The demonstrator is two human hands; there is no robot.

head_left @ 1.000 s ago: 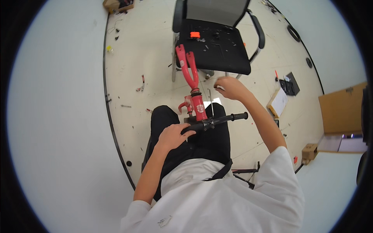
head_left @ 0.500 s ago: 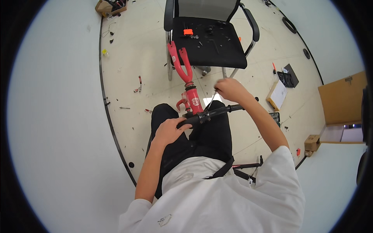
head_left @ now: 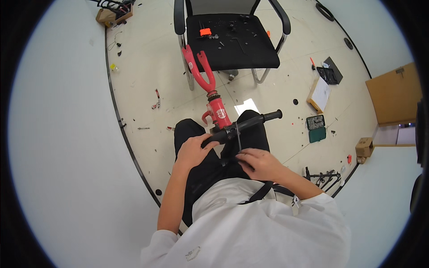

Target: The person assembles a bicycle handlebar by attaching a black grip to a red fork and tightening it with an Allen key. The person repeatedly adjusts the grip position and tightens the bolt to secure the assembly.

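Across my lap lies a black handlebar, joined by a clamp to a red head tube and fork whose two prongs point away toward the chair. My left hand is wrapped round the handlebar's left grip. Closed on a thin metal hex key, my right hand is just in front of the bar. The key runs from those fingers up to the clamp, where its tip is too small to make out.
A black armchair ahead bears an orange piece, another hex key and small hardware. Rightward on the floor are an open green tool case, a white-topped box and a cardboard box. Black metal parts lie at right.
My right hand has swung the hex key from beyond the handlebar round to the near side. The left hand keeps its hold; the view has shifted slightly.
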